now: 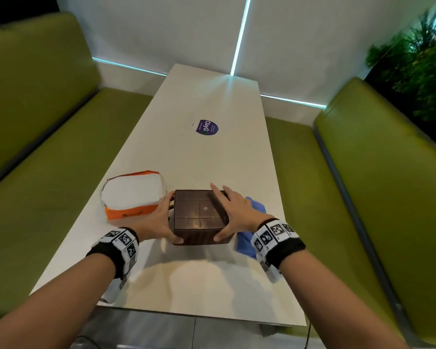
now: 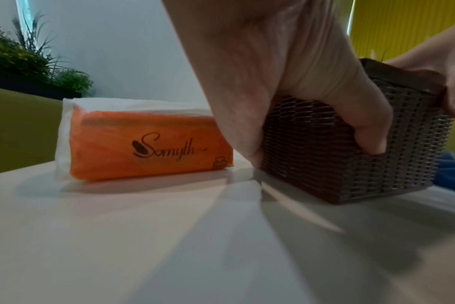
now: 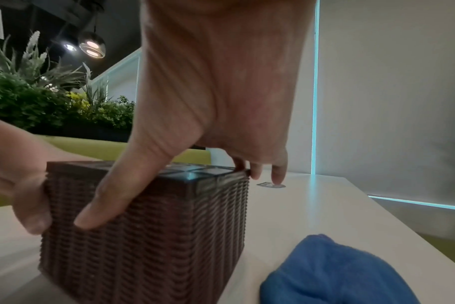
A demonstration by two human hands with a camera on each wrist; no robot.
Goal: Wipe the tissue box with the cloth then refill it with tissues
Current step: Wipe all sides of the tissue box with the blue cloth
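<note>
A long pale desk [image 1: 212, 157] carries an orange tissue pack [image 1: 132, 195], left of a brown woven tissue box [image 1: 199, 215] clasped by left hand [image 1: 156, 220] and right hand [image 1: 237, 212], each grip curled around it; crumpled blue cloth [image 3: 333, 273] lies right.

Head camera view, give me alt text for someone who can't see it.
Both hands, left hand and right hand, grip a brown woven tissue box on a white table between green benches. An orange tissue pack lies left of it; a blue cloth lies right.
</note>
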